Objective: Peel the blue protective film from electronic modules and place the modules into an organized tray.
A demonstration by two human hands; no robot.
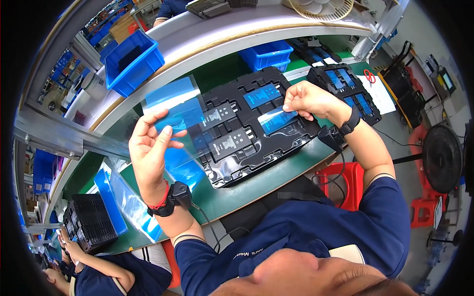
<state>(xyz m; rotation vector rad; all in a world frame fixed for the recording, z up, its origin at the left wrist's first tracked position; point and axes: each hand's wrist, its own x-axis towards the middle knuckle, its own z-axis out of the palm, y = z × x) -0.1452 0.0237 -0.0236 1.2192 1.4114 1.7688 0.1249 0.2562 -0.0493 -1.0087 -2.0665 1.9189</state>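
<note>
My left hand (154,148) grips a see-through bluish film sheet (190,116) between thumb and fingers. The sheet overhangs the left side of a black plastic tray (232,173). Two dark batteries with printed labels lie there: an upper battery (220,115) and a lower battery (229,143). On the tray's right side sit a blue-covered battery (262,95) and, nearer me, another with a shiny blue film (274,123). My right hand (311,101) pinches at this film's upper right corner; its fingertips hide the exact edge.
Clear film sheets (173,93) lie left of the tray, with plastic-wrapped film (129,202) farther left. Blue bins (133,64) stand behind. Another tray (340,81) and red scissors (369,76) are at the right. A co-worker's hand (73,249) is beside stacked black trays (91,224).
</note>
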